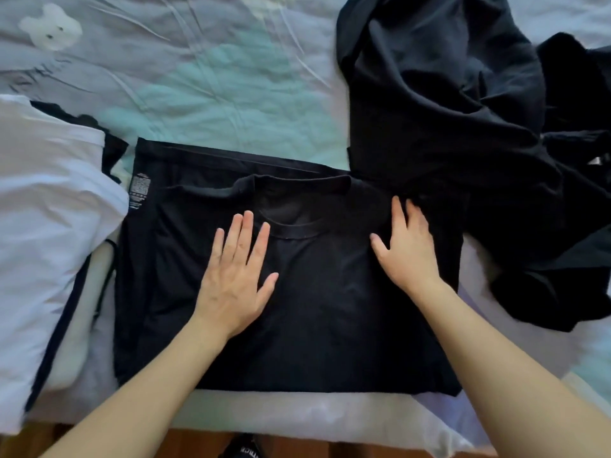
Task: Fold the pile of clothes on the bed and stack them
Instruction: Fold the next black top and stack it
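Both hands, left (233, 279) and right (408, 244), lie flat and open on the folded shirt (314, 309). The unfolded pile (446, 110) lies beyond, nearer the right hand.

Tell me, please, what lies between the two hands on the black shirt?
In the head view, only the black T-shirt lies between the left hand and the right hand: its neckline collar and flat fabric, nothing else.

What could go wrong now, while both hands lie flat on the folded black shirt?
1. The unfolded dark pile touches the black shirt near the right hand; its fabric may get caught in the next fold.
2. The left hand pressing and sliding might shift the layers below and spoil the neat edges.
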